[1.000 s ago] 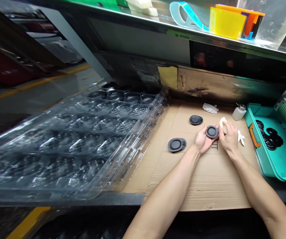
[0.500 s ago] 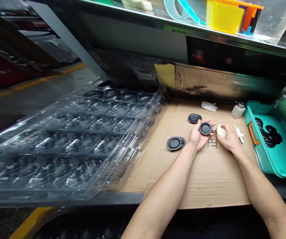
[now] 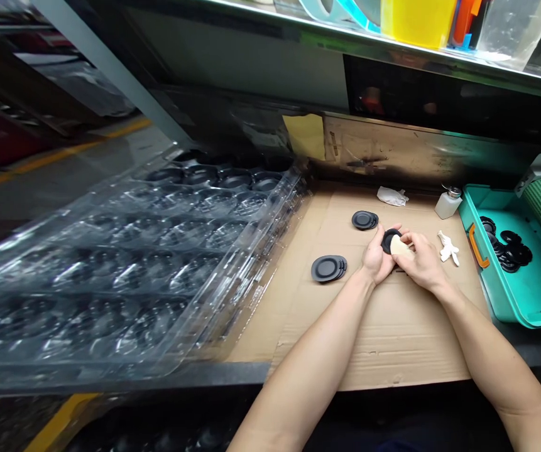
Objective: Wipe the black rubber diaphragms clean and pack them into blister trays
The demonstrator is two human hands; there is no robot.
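Note:
My left hand [image 3: 374,258] holds a round black disc-shaped part [image 3: 387,241] on its palm and fingers. Pinched in my right hand [image 3: 421,258] is a cream-coloured round pad [image 3: 399,246], laid over the right side of that disc and hiding part of it. To the left on the cardboard [image 3: 378,339] lie two small overlapping piles of similar black discs, a nearer pile [image 3: 327,268] and a farther pile [image 3: 363,220]. A crumpled white cloth or glove-like piece [image 3: 448,248] rests right of my right hand.
Stacked clear plastic trays [image 3: 157,251] with round pockets fill the left side. A teal bin [image 3: 501,301] with an orange handle holds several black discs at right. Behind are a pump bottle [image 3: 448,203] and crumpled white tissue [image 3: 393,196]. A shelf edge [image 3: 298,31] overhangs the back.
My right hand has lifted the cream pad from the cardboard and moved left, bringing it onto the black disc in my left hand. The camera view has shifted slightly.

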